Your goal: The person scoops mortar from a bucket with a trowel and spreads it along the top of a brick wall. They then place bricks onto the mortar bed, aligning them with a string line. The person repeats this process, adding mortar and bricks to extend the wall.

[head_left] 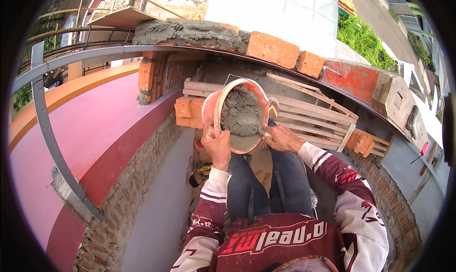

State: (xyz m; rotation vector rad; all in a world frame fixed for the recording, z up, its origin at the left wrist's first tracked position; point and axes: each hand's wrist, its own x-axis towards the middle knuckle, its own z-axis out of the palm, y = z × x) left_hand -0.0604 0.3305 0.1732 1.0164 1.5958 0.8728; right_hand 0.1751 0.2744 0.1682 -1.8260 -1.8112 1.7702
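1. The step in hand appears to be steadying or tipping a bucket (209, 111) of wet grey mortar (241, 108), centred in front of the person, above the knees.
2. The left hand (217, 146) is closed around the rim's near left side; the right hand (284, 139) is partly curled, fingers gripping at the near right edge.
3. The next move likely calls for a firm hold on both sides and a controlled tilt, since mortar lies close to the near lip.
4. Whether anything supports the bucket's base cannot be told; its underside is hidden.
5. Beyond it, a mortar bed (190, 33) tops the wall at far left, with a brick (273, 49) to its right.
6. A slatted wooden rack (308, 114) sits right of the bucket, and stacked bricks (189, 112) lie just left; both probably limit sideways room.
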